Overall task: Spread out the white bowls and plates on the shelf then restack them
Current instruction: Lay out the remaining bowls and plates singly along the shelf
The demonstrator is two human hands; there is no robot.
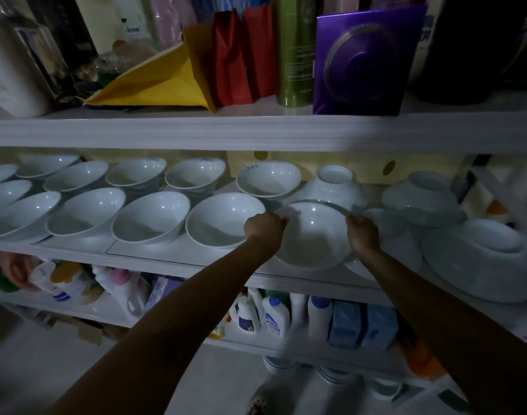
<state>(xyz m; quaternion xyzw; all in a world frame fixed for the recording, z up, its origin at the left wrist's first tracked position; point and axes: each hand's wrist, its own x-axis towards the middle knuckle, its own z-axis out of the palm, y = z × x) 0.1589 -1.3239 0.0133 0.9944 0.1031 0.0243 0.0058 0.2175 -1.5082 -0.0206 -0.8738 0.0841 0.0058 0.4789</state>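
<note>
Several white bowls stand spread in two rows along the middle shelf. My left hand and my right hand grip opposite rims of one white bowl at the shelf's front edge. Just left of it sits another upright white bowl. Behind the held bowl an upturned white bowl rests rim down. At the right, upturned bowls and a stack of white plates with a bowl on top lie in shadow.
The shelf above holds a yellow bag, red pouches, a green can and a purple box. Cleaning bottles and blue cartons fill the shelf below. More dishes sit near the floor.
</note>
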